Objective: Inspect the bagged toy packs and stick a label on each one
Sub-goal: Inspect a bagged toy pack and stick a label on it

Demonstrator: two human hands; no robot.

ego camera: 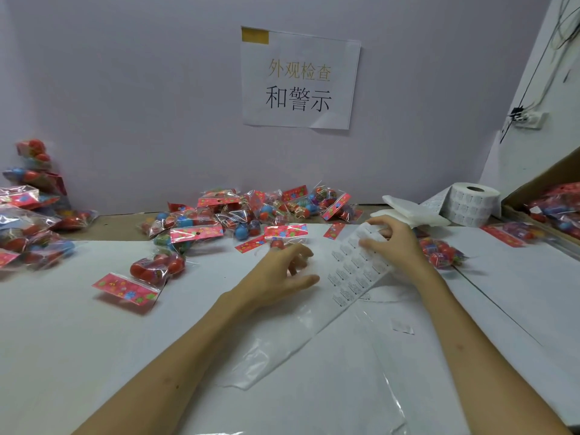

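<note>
Both your forearms are bare, reaching forward and angling in toward centre. Your left hand (282, 271): palm down, fingers loose, slightly curled and spread, thumb out to the right. Your right hand (392, 243): palm down, fingers curled, pinching the far end of the label sheet (354, 271).

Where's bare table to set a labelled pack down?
Largest free patch: near-left table, below the lone pack, left of the left hand. Second: between the right hand arm and the carton. Crowded: pack pile along the wall, left heap, label sheet and film at centre.
</note>
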